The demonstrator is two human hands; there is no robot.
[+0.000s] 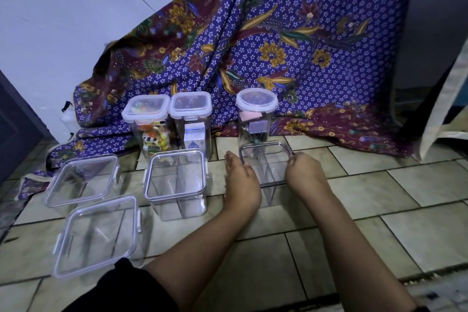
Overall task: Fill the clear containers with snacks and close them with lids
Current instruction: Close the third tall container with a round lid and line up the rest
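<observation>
Two bare forearms (253, 248) reach out over the tiled floor (379, 210) from a dark garment (121, 291) at the bottom edge. The left hand (240, 175) lies with fairly straight fingers against the left wall of an open container (266, 159), touching it without closing round it. The right hand (302, 172) curls its fingers round the right wall just under the rim. The container stands upright on the floor, just in front of the round-lidded jar (256, 114) and to the right of a second open container (176, 185).

The step looks like settling this empty container ready for filling. To do it well, keep it square between both hands and seat its base flat on a tile. Leave a gap from the jar behind, so that a lid can later come down level.

The base is hard to make out, lost behind the hands and in the clear plastic, and any inner divider shows only as faint lines. No loose snacks and no lid for this container are in view. On the lidded container (97, 235) at the near left I cannot tell whether the clips are snapped down. What the round-lidded jar holds is blurred.
</observation>
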